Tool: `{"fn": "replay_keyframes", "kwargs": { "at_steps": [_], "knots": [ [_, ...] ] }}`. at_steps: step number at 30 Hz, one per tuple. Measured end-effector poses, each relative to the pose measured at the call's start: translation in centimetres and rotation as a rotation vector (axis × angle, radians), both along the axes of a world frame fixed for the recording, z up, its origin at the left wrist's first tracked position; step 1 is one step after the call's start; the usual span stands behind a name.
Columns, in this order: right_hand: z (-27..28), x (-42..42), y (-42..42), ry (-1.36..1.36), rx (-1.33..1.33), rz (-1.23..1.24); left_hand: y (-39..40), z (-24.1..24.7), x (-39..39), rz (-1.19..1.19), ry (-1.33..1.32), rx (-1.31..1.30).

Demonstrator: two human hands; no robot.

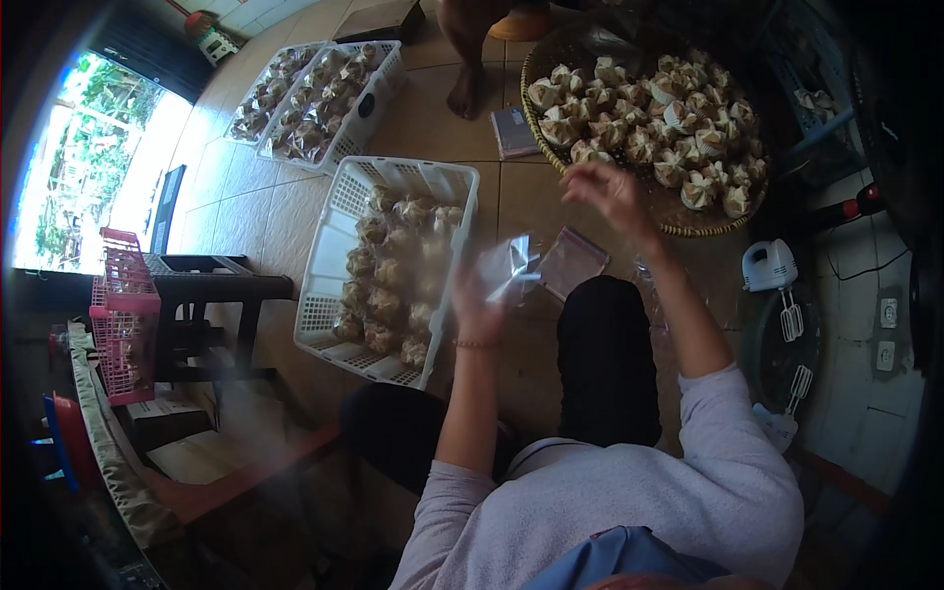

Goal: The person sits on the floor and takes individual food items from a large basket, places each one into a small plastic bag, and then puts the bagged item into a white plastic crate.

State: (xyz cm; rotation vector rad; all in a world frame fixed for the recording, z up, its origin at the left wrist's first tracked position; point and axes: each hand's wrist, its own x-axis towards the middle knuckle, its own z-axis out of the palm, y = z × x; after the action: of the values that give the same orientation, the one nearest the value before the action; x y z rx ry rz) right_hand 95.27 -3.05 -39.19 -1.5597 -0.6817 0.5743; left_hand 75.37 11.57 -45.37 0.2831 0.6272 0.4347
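Note:
My left hand (478,299), blurred and wearing a beaded bracelet, holds a clear plastic bag (509,267) beside the right wall of a white plastic crate (313,295). Rows of bagged steamed cupcakes (383,299) fill much of that crate's floor. My right hand (612,198) is raised at the near left rim of a round woven bamboo tray (704,227). Its fingers are bent and somewhat apart, with nothing visible in them. Unwrapped cupcakes (667,122) with split tops, some in pale paper cups, are heaped on the tray. The nearest one (590,153) lies just beyond my fingertips.
A pack of clear bags (574,259) lies by my knee, another pack (514,133) beside the tray. Two more crates (346,125) of bagged cupcakes stand farther back, near another person's bare foot (463,96). Hand mixers (769,265) are at right, a dark stool (228,287) at left.

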Motion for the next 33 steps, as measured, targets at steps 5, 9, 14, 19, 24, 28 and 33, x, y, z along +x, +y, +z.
{"fn": "replay_keyframes", "kwargs": {
  "at_steps": [5, 9, 14, 19, 24, 28, 33],
  "knots": [
    [-11.5, 8.6, 0.3, -0.604, -0.479, -0.45, 0.8, -0.5, 0.5, 0.031, -0.094, -0.24],
    [-13.8, 9.7, 2.2, -0.659, -0.485, -0.481, 1.1, 1.1, -0.4, 0.014, -0.127, -0.325],
    [-13.2, 10.9, 0.6, -0.428, -0.271, -0.53, 2.0, 0.2, -0.7, 0.034, -0.215, -0.372],
    [-2.2, 2.0, -1.1, 0.057, 0.075, -0.285, 2.9, -0.5, -1.6, 0.061, -0.225, -0.334],
    [7.7, -11.9, -3.9, -0.17, 0.263, -0.12, 1.1, 2.6, -0.3, 0.046, -0.206, -0.314],
    [8.0, -15.0, -3.9, -0.57, 0.08, -0.069, -0.3, 3.7, -0.7, 0.043, -0.185, -0.181],
    [8.1, -16.0, -4.1, -0.794, 0.055, -0.051, -0.4, 5.4, -2.8, 0.026, -0.215, -0.14]
  ]
}}
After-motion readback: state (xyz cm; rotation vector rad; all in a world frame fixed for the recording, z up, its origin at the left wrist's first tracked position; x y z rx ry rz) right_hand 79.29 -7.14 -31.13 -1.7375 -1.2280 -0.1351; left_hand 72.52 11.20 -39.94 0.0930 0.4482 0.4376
